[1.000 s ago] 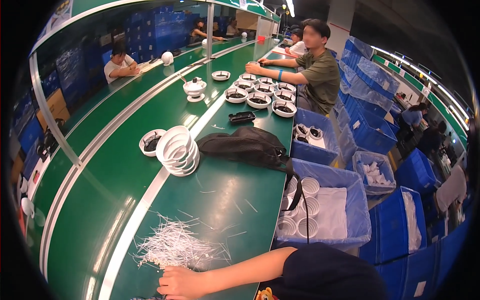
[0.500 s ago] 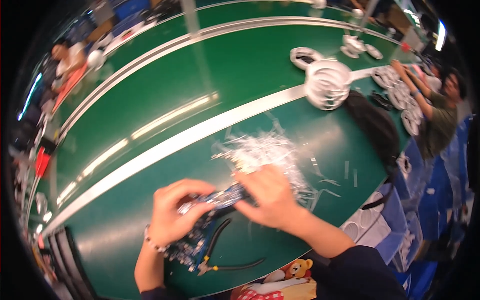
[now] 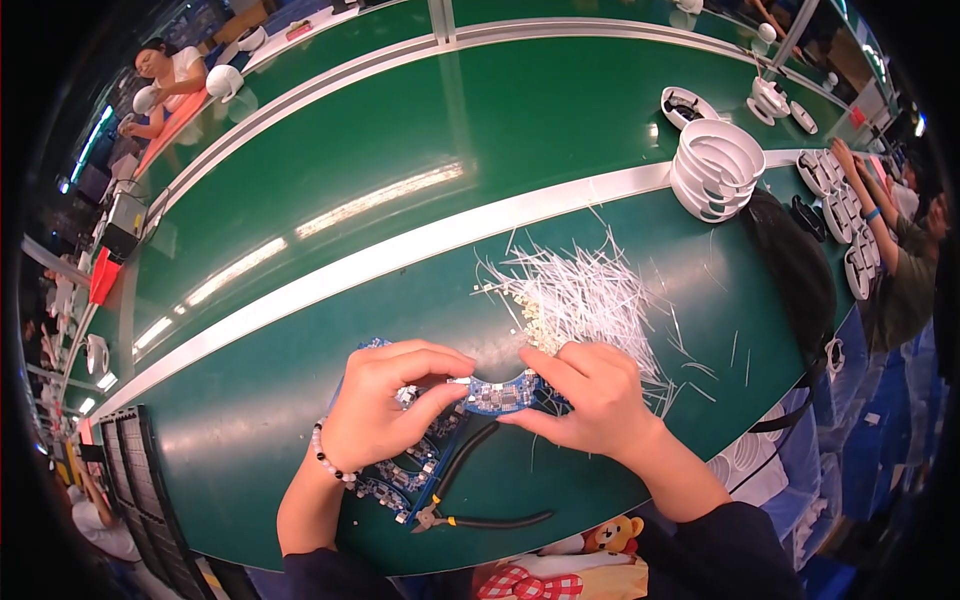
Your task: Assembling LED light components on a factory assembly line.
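A small curved blue circuit board [image 3: 502, 398] is held level between my hands. My left hand [image 3: 392, 405], with a beaded bracelet on its wrist, pinches the board's left end between thumb and fingers. The right end is in the closed fingers of my right hand [image 3: 598, 400]. Under and beside my left hand lie more blue circuit boards [image 3: 400, 475], partly covered by it. Just below the hands, black-handled pliers [image 3: 460, 470] lie spread apart. Beyond my right hand is a heap of thin white wires [image 3: 590, 300], with small cream connectors [image 3: 538, 325] along its left side.
White ribbed round housings [image 3: 715, 170] stand at the back right, beside a black bag [image 3: 785, 260]. A black rack [image 3: 140, 480] is at the left edge. Across the green table [image 3: 300, 360] runs a white rail [image 3: 400, 252]. Co-workers sit at far left and right.
The view has swung, so the scene sits farther right. The board, tilted and blurred before, is now level between both hands, which keep hold of it and are slightly farther apart.
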`<state>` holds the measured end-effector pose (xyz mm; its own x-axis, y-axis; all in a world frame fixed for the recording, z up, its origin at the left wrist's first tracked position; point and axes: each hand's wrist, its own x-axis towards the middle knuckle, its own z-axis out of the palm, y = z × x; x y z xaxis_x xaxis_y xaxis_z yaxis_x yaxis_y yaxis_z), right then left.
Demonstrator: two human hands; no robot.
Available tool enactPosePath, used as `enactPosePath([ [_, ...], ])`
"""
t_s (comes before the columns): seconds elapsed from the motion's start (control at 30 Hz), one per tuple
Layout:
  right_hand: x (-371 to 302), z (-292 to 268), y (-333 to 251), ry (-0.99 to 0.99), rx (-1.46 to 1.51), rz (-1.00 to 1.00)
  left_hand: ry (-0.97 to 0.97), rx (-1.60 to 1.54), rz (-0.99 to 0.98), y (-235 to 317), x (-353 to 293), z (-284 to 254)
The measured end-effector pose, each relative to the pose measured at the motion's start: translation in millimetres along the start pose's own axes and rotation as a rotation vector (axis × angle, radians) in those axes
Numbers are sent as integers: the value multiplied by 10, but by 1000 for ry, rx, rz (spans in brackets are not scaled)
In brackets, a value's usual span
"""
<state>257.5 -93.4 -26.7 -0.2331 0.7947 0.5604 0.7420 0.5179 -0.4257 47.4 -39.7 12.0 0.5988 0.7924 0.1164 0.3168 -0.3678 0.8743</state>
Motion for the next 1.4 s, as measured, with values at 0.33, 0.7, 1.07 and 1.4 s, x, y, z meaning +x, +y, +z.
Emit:
enactPosePath([
  [0.33, -79, 239, 62, -54, 134, 17, 129, 371, 94, -47, -54, 110],
  [0.7, -174, 98, 26, -168, 183, 184, -73, 337, -265, 247, 19, 155],
  [1.07, -123, -20, 30, -237, 195, 283, 5, 669, 78, 79, -42, 280],
  [1.4, -155, 28, 105, -160, 196, 215, 202, 568, 224, 22, -41, 324],
])
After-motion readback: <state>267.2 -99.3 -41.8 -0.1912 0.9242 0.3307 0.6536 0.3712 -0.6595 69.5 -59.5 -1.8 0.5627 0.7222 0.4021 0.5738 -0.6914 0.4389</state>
